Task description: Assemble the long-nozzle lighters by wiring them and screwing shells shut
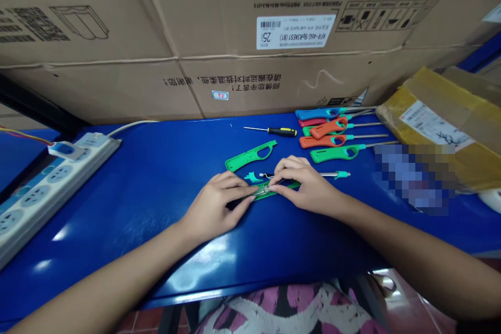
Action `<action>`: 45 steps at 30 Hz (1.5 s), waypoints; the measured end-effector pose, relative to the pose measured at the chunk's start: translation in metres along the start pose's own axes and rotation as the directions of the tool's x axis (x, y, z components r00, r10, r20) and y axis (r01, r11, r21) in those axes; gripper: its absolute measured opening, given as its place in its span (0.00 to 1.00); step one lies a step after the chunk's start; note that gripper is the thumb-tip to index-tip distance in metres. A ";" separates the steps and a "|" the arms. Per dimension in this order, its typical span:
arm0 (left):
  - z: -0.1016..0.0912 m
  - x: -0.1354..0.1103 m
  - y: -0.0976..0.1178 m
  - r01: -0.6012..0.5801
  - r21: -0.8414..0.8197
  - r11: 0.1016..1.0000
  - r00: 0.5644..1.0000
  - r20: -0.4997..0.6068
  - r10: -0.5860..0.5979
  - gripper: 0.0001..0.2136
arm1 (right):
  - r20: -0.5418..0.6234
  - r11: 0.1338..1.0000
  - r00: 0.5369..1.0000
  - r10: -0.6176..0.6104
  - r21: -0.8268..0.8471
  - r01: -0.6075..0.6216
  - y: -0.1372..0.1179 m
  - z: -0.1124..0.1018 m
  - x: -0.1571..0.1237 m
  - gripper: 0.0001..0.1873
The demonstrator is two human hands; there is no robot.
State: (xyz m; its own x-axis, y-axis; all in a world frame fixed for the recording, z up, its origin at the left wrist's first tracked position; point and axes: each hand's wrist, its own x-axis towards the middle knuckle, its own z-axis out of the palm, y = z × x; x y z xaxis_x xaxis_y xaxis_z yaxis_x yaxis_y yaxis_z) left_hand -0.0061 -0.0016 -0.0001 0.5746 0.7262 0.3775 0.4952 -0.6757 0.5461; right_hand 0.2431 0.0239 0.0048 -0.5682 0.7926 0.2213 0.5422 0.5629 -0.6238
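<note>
My left hand (217, 206) and my right hand (303, 182) meet over a green lighter half-shell (274, 190) lying on the blue table (156, 177). Both hands pinch a clear inner part resting in that shell. A metal tube with a teal tip (332, 174) sticks out to the right past my right hand. The other green handle half (250, 155) lies just behind my hands. A small teal piece (252, 177) sits between it and my fingers.
Several long-nosed lighters (332, 133) in blue, red, orange and green lie at the back right. A black-and-yellow screwdriver (274, 131) lies beside them. A white power strip (47, 182) runs along the left. Cardboard boxes (235, 36) wall the back; a taped parcel (442, 125) sits right.
</note>
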 end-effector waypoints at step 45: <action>-0.005 0.001 0.009 0.079 0.087 0.993 0.991 0.098 -0.088 0.10 | -0.003 0.999 0.999 0.046 -0.020 -0.046 -0.006 0.012 -0.001 0.03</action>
State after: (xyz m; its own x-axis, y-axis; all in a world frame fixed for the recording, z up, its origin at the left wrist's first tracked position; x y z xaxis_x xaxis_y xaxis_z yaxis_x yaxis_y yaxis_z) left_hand -0.0042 -0.0062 0.0087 0.5901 0.7668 0.2527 0.5939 -0.6243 0.5076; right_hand 0.2329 0.0171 -0.0010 -0.5413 0.8180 0.1947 0.5796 0.5307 -0.6184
